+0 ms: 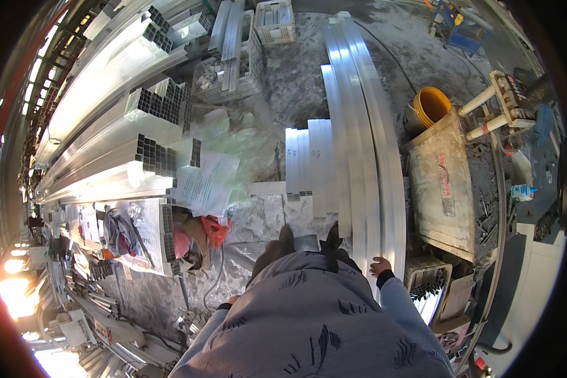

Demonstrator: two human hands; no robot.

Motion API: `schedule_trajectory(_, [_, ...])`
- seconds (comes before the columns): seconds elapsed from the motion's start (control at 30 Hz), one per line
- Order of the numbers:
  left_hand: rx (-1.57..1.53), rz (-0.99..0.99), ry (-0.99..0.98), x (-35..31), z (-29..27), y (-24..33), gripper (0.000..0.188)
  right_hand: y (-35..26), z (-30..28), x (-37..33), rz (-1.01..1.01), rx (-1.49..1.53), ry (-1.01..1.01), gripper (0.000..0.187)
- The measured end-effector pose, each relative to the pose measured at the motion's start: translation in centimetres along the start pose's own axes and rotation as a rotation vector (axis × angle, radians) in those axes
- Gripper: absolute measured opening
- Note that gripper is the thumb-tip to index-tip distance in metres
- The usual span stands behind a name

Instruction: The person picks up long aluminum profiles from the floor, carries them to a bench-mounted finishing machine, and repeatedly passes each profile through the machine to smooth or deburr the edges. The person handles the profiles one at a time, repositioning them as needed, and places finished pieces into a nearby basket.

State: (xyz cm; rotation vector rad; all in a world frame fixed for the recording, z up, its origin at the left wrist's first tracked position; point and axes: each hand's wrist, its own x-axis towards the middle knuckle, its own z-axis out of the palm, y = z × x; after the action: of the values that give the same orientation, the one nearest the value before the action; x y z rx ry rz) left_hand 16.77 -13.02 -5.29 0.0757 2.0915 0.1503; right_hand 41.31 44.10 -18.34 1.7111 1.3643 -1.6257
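Head view. Right hand (379,267), mine, one: beside the near end of the long silver bars (362,126), fingers slightly bent; whether they grip metal or merely rest near it, I cannot tell. Left hand (233,300), mine, one: mostly hidden behind my dark patterned garment (315,309); its state I cannot tell. Long silver bars, several, side by side: running from beside my right hand towards the far edge of the grey floor (305,63). Shorter silver bars (297,160), a group: just left of the long ones. Yellow bucket (433,106), one: right of the bars, by the far corner of a weathered pale panel (444,189). Square tubes (160,107), stacked: towards the floor's left edge. Plastic crate (274,25), one: near the floor's far edge.
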Motion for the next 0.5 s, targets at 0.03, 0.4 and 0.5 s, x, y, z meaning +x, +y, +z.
schedule_trajectory(0.03, [-0.038,-0.006,0.012,-0.5,0.8,-0.8,0.042,-0.2,-0.5,0.7,0.007,-0.031,-0.013,0.050])
schedule_trajectory(0.4, [-0.271,0.226,0.195,8.4,-10.1,6.6,0.036,-7.9,1.6,-0.1,-0.106,-0.182,0.113,0.047])
schedule_trajectory(0.5, [-0.216,0.262,0.131,12.7,-14.9,8.3,0.038,-9.1,5.4,-1.9,-0.078,-0.009,0.143,0.050])
